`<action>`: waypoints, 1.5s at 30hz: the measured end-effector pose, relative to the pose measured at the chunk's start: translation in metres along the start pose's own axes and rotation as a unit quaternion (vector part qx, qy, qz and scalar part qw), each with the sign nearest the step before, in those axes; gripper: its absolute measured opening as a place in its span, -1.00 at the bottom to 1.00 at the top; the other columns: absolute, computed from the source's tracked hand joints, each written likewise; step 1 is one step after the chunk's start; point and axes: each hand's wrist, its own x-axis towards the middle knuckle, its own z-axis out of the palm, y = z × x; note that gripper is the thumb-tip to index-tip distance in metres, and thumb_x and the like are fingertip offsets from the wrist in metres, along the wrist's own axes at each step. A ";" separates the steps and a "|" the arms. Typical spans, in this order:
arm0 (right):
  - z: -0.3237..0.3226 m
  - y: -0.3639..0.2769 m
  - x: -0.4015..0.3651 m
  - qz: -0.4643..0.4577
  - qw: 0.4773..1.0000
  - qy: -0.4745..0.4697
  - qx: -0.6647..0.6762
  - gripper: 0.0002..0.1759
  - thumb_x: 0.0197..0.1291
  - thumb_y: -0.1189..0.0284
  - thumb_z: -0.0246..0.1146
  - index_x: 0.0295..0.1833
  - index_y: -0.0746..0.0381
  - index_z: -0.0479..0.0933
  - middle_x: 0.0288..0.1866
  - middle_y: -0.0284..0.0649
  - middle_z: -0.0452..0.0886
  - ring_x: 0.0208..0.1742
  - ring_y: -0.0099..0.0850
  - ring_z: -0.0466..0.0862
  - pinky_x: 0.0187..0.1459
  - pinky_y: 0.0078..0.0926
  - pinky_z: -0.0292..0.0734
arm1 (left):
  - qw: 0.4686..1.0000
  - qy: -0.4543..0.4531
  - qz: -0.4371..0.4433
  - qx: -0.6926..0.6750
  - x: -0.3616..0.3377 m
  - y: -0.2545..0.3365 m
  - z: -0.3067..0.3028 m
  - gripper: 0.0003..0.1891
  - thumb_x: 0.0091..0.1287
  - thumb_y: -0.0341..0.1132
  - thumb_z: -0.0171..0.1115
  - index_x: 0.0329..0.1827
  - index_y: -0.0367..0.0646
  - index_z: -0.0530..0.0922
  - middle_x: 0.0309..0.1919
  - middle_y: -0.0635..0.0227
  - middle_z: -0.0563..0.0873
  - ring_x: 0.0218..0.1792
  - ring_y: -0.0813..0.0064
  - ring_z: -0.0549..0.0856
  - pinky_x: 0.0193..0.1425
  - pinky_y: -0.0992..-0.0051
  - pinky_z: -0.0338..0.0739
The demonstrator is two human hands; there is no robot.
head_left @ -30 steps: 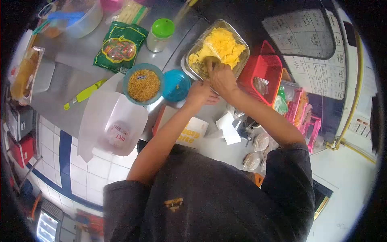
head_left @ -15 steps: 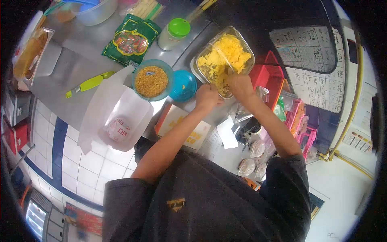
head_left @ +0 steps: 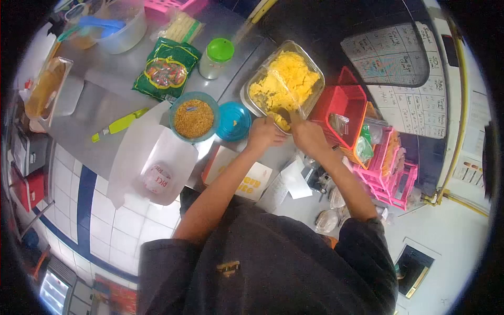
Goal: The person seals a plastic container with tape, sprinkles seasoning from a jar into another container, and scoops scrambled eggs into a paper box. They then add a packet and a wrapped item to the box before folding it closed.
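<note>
A clear rectangular container [head_left: 318, 100] of crumbly yellow food that looks like scrambled egg [head_left: 287, 79] stands on the counter ahead of me. My right hand [head_left: 310, 137] is closed round a spoon [head_left: 284, 113], whose bowl dips into the near end of the container with some yellow food by it. At the near-left corner, my left hand [head_left: 264, 134] grips the container's rim, its fingers curled. Just left of that hand lies a round blue lid [head_left: 233, 122]. Beside the lid is a blue-rimmed tub of brown crumbs [head_left: 193, 119].
A printed carton [head_left: 244, 176] and white paper [head_left: 295, 179] lie below my forearms. Red baskets [head_left: 344, 113] and pink racks [head_left: 386, 163] stand at right. Further left are a green-lidded jar [head_left: 218, 56], a green packet [head_left: 167, 71], a lime-green knife [head_left: 119, 125] and a paper-lined rice box [head_left: 164, 170].
My right hand has drawn slightly down toward me, bringing the spoon to the container's near end. My left hand stays at the near-left corner. The whole view has shifted a little.
</note>
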 end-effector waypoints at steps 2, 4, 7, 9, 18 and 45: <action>-0.001 -0.006 -0.005 0.009 1.000 0.019 0.023 -0.52 0.20 0.52 0.13 0.24 0.46 0.36 -0.40 0.14 0.69 -0.40 0.03 0.74 -0.42 -0.05 0.62 | 1.000 -0.004 0.003 0.012 -0.001 0.001 -0.001 -0.42 0.63 -0.03 -0.26 -0.01 -0.54 0.47 -0.22 -0.23 0.75 -0.24 0.00 0.82 -0.20 0.18 0.79; 0.002 -0.006 -0.009 0.015 1.000 0.012 0.009 -0.50 0.21 0.51 0.11 0.27 0.46 0.34 -0.39 0.15 0.69 -0.39 0.02 0.74 -0.40 -0.04 0.62 | 1.000 -0.005 -0.021 0.000 -0.001 0.003 -0.002 -0.39 0.63 0.00 -0.23 -0.04 -0.57 0.48 -0.21 -0.25 0.74 -0.22 -0.01 0.82 -0.17 0.18 0.79; -0.004 -0.006 -0.014 -0.009 0.998 0.031 0.052 -0.49 0.22 0.51 0.11 0.29 0.46 0.33 -0.39 0.17 0.68 -0.39 0.05 0.73 -0.40 -0.01 0.61 | 1.000 -0.002 -0.011 -0.010 0.001 0.000 -0.003 -0.35 0.59 0.03 -0.20 -0.12 -0.59 0.52 -0.26 -0.21 0.75 -0.30 0.00 0.82 -0.24 0.22 0.79; -0.007 -0.007 -0.012 -0.010 0.996 0.020 0.082 -0.51 0.25 0.51 0.10 0.28 0.45 0.34 -0.38 0.18 0.68 -0.36 0.08 0.73 -0.37 0.00 0.61 | 1.000 -0.003 -0.007 -0.006 -0.003 0.002 -0.003 -0.36 0.61 0.01 -0.21 -0.09 -0.59 0.51 -0.23 -0.24 0.74 -0.25 -0.01 0.82 -0.19 0.21 0.79; 0.052 0.040 0.011 0.036 0.881 0.023 0.471 -0.56 0.45 0.31 0.11 0.28 0.38 0.44 -0.34 -0.26 0.61 -0.34 -0.41 0.58 -0.30 -0.41 0.48 | 1.000 -0.021 -0.008 0.008 -0.008 0.008 -0.004 -0.36 0.61 0.03 -0.20 -0.03 -0.59 0.48 -0.14 -0.28 0.72 -0.16 -0.02 0.81 -0.09 0.20 0.79; 0.030 -0.262 0.005 -0.203 0.957 0.164 0.127 -0.23 0.10 0.52 0.20 0.51 0.20 0.28 -0.15 -0.13 0.52 -0.08 -0.17 0.54 -0.03 -0.17 0.50 | 0.992 0.108 0.036 0.062 -0.319 -0.027 -0.183 -0.54 0.60 -0.07 -0.08 -0.02 -0.34 0.60 -0.27 0.16 0.76 -0.19 0.35 0.77 -0.06 0.42 0.65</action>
